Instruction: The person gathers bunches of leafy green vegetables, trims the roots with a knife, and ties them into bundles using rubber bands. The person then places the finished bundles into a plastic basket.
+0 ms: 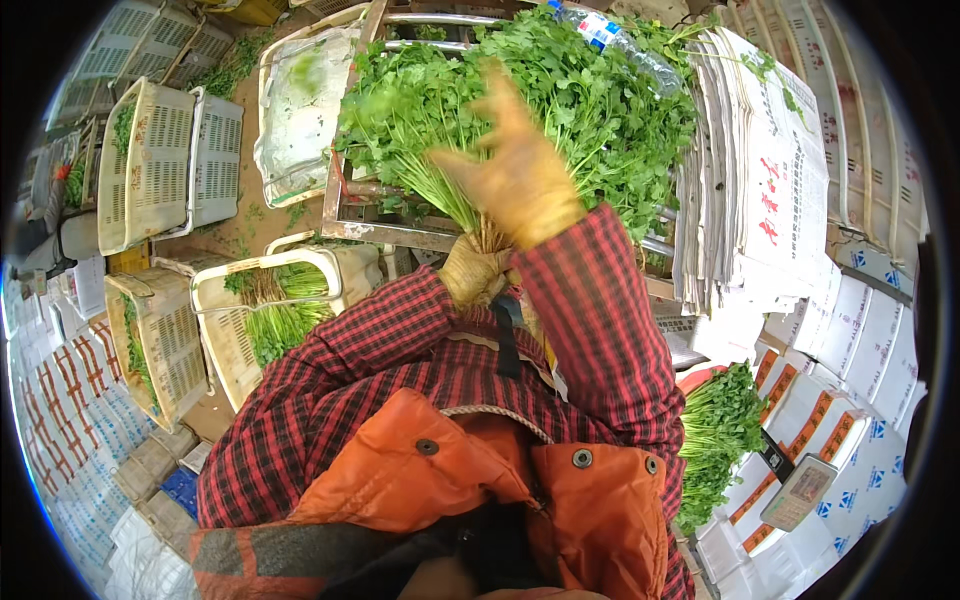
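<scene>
Head view: my left hand (475, 272) is clamped round the coriander bunch (520, 100) stems at six o'clock; right hand (520, 170), fingers apart, pats leaves—loose stalks could slip out.

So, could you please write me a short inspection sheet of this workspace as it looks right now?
Surface: metal rack with leafy herbs piled on it.
Job's things: bunch of green herbs, gripped at the stems.
Clutter: plastic crates, one crate with herbs; stacked newspapers; more herbs beside a scale; plastic bottle.
Hands: gloved left hand clasps the stems; gloved right hand raised, blurred, against the leaves.
Cables: nothing seen.
Surroundings: stacked printed cartons either side.
</scene>
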Demonstrator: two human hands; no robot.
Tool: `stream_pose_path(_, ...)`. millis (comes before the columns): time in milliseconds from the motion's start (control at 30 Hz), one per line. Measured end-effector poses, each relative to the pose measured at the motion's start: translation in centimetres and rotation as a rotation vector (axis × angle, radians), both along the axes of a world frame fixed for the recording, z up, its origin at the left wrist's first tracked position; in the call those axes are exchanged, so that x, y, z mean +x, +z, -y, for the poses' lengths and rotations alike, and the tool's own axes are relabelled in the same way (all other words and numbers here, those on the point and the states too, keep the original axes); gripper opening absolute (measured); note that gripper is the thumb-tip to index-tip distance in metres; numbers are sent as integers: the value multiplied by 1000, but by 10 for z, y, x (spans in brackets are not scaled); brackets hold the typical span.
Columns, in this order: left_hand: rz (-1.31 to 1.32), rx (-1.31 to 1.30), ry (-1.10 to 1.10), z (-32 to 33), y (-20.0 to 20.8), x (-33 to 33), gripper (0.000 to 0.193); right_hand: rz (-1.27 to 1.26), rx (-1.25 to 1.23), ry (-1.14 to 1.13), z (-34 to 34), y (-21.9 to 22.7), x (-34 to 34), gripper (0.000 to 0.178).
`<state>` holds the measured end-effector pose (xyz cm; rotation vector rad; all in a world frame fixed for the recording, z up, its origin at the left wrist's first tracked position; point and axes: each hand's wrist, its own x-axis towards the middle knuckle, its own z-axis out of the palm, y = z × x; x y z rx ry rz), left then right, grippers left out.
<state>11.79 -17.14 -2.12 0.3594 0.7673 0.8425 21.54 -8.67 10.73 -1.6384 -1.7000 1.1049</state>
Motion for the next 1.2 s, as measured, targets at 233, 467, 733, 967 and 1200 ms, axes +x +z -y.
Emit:
stream_pose_path(233, -130, 44, -238, 2, -18, -8, 22, 423, -361, -302, 14, -22, 44, 55)
stream_pose_path(467, -211, -69, -192, -3, 1, -10, 15, 308, 301, -109, 49, -65, 45, 25)
stream_pose_path(733, -205, 12, -167, -9, 7, -14, 38, -352, -712, 489, 94, -41, 38, 23)
stream_pose_path(967, -404, 411, -275, -153, 110, 4, 27, -410, -664, 71, 123, -63, 81, 25)
stream_pose_path(1200, -175, 808, -339, -219, 215, -15, 30, -414, -503, -145, 124, -64, 108, 32)
